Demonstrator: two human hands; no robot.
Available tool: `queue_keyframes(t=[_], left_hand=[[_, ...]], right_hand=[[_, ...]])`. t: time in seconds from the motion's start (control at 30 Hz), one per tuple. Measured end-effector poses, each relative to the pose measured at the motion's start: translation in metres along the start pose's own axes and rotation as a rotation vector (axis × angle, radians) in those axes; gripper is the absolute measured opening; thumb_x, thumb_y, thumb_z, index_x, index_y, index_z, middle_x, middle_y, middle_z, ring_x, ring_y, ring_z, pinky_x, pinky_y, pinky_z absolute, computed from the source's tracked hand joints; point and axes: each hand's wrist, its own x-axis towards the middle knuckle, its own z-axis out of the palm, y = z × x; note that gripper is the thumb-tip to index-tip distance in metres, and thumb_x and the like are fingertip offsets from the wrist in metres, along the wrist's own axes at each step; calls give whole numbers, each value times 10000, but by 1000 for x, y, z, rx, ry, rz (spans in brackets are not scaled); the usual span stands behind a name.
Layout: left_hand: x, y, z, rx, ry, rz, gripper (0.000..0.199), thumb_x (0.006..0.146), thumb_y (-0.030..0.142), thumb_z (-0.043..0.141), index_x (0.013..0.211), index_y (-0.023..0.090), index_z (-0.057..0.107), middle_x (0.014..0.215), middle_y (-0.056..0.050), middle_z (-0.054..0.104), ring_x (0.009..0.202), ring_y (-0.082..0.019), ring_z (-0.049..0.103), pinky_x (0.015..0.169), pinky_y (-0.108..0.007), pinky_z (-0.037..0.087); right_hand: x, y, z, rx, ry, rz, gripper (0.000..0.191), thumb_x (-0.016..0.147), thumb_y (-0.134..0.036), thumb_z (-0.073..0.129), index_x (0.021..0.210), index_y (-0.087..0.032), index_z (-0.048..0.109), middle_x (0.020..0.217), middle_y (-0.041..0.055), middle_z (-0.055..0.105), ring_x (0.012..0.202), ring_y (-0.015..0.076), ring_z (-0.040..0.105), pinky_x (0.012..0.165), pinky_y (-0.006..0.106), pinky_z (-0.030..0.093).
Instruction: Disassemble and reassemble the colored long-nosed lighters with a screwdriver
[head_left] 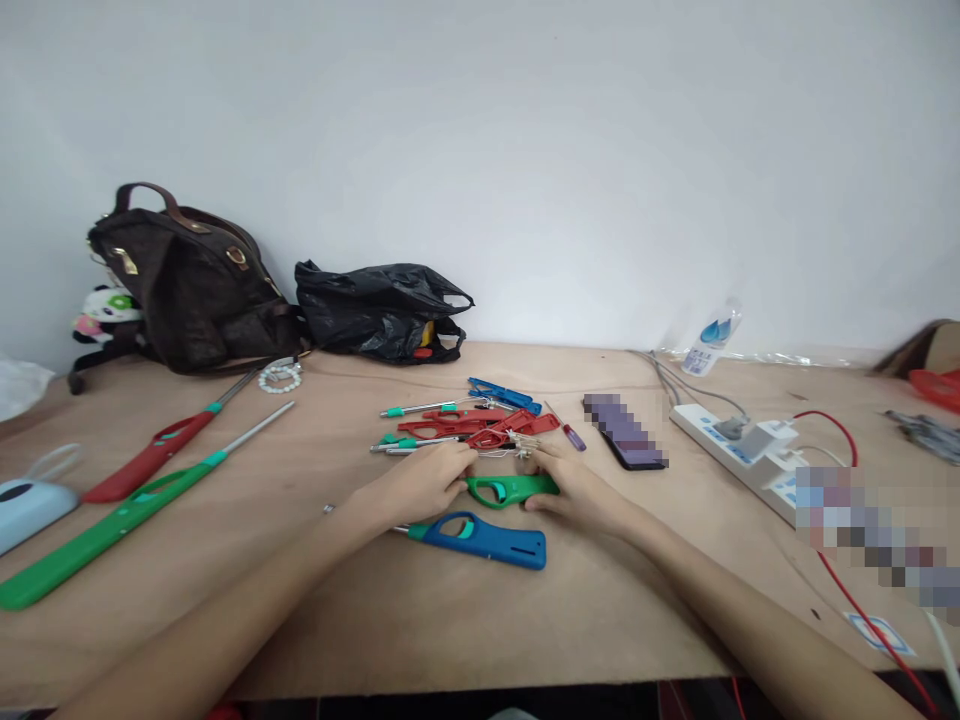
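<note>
Between my two hands lies a green gas lighter (517, 489) with a teal trigger. My left hand (431, 480) is closed on its front end, hiding the nozzle side. My right hand (574, 490) has its fingers wrapped on the handle's other end. Just in front, nearer me, a blue gas lighter (487, 541) rests on the table, its metal tube partly under my left arm. Beyond my hands is a pile of red lighter casing halves (450, 420), blue casing halves (504, 394), metal tubes (420, 408) and small wired parts (525, 445).
A screwdriver (574, 436) and a phone (626, 432) lie right of the pile. Farther right are a power strip (735, 455) with cables and a bottle (712, 340). At left are long red (154, 460) and green lighters (112, 525), a backpack (195, 290) and a black plastic bag (367, 305).
</note>
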Motion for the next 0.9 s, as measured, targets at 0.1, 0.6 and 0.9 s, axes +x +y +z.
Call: queue_keyframes(t=[0.1,0.6,0.9], left_hand=[[0,-2,2,-48,-15,-5,110,833,101,478,886,175,539,985,-70,609,911,-231,581,741,-315,447],[4,2,-1,-99,37,-42,129,821,103,572,924,173,603,1008,-64,653,963,-250,597,786,-329,448],[1,5,-3,-46,80,31,200,820,88,508,974,173,603,1005,-66,644,950,-237,603,788,-323,459]], right_hand=[[0,-2,2,24,17,35,269,739,-181,728,903,-192,514,1006,55,596,933,215,570,748,308,454],[1,2,8,-15,91,-41,207,826,-180,650,1032,-192,639,1027,81,684,997,230,619,837,337,464],[2,3,12,-87,176,3,199,855,-227,608,1040,-179,666,994,98,705,954,249,633,806,334,468]])
